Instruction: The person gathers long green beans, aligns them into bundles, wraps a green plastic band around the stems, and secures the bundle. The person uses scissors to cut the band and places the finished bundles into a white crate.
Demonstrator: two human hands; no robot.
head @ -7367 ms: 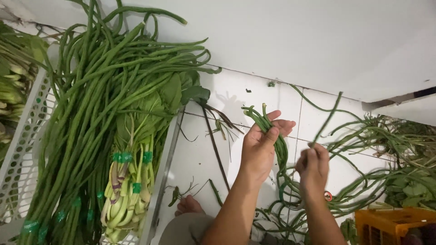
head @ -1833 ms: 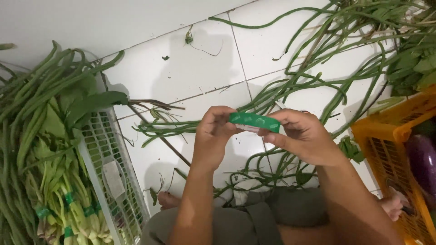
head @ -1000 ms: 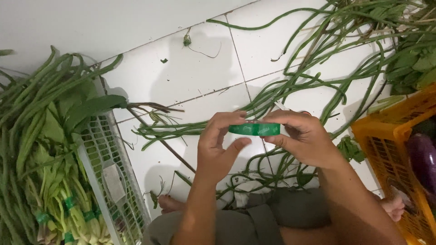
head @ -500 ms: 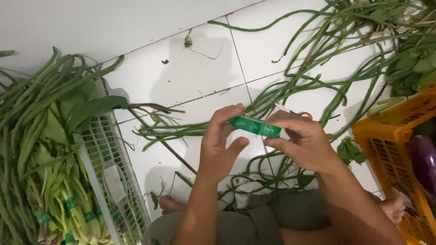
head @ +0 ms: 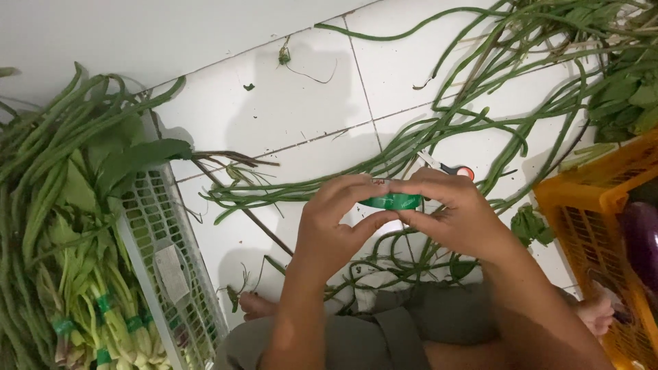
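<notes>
Both hands, left hand (head: 336, 226) and right hand (head: 456, 216), pinch the green tape roll (head: 391, 201) above the loose long beans (head: 439, 151), fingers clenched on it, apparently to find its end.

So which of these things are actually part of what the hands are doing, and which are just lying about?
In use:
- green tape roll, pinched between left hand and right hand
- loose long beans on the tiled floor, right under the hands

Lying about:
- white crate of banded greens
- yellow crate with an aubergine
- scissors, partly hidden
</notes>
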